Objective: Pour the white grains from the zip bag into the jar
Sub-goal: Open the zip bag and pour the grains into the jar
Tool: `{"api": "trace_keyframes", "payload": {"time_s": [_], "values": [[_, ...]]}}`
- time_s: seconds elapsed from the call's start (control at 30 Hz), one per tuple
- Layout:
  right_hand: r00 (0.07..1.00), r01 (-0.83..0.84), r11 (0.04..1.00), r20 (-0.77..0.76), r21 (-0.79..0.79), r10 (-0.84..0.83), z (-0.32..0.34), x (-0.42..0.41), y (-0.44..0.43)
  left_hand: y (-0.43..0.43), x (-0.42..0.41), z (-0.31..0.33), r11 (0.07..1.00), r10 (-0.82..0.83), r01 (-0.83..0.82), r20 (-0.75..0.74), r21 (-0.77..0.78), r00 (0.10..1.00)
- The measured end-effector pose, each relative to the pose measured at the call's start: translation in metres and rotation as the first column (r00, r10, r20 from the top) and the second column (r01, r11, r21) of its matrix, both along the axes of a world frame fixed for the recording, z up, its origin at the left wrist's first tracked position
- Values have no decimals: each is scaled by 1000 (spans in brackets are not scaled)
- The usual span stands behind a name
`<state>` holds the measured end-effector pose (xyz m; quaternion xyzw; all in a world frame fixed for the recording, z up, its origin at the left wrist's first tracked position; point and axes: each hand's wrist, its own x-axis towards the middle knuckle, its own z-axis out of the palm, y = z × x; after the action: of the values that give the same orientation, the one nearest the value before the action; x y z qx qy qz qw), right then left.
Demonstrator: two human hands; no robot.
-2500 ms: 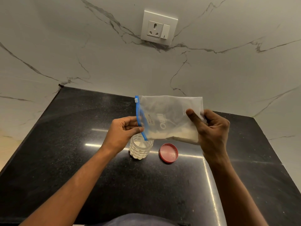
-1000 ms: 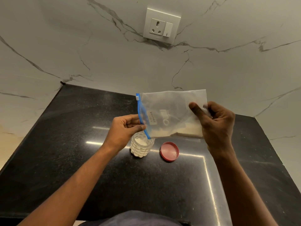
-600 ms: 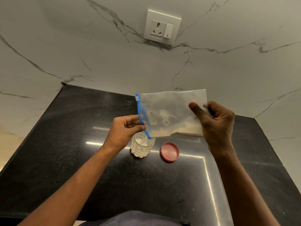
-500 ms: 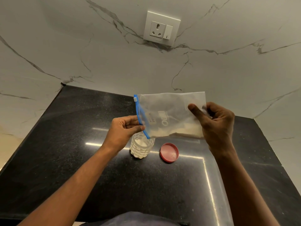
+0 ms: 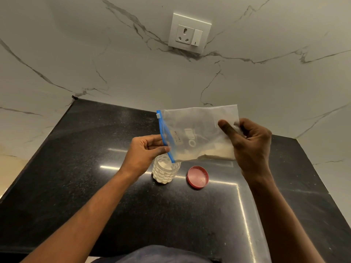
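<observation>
I hold a clear zip bag [image 5: 195, 130] sideways above the black counter, its blue zip strip on the left and slanting down. White grains [image 5: 214, 153] lie along the bag's lower edge. My left hand [image 5: 146, 150] pinches the zip edge, and my right hand [image 5: 250, 143] grips the bag's closed end. The lower tip of the zip strip hangs just over the mouth of a small clear ribbed jar [image 5: 165, 172], which stands upright and holds white grains.
A red jar lid [image 5: 198, 177] lies upturned on the counter right of the jar. The black stone counter [image 5: 95, 186] is walled by marble on the left, back and right. A socket with a switch [image 5: 190, 33] sits on the back wall.
The bag has stayed over the jar with only small shifts. Since 2.5 s ago, the heap of grains in the bag has shrunk and the closed end has been raised slightly.
</observation>
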<state>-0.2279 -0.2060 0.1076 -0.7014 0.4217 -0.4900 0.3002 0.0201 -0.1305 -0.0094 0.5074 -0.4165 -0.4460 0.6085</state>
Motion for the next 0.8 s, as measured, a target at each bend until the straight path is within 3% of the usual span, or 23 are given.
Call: {"api": "trace_keyframes", "payload": {"time_s": [0.8], "values": [[999, -19, 1000, -31, -23, 18, -2, 0, 3, 2, -3, -5, 1000, 7, -7, 4, 19, 1000]]}}
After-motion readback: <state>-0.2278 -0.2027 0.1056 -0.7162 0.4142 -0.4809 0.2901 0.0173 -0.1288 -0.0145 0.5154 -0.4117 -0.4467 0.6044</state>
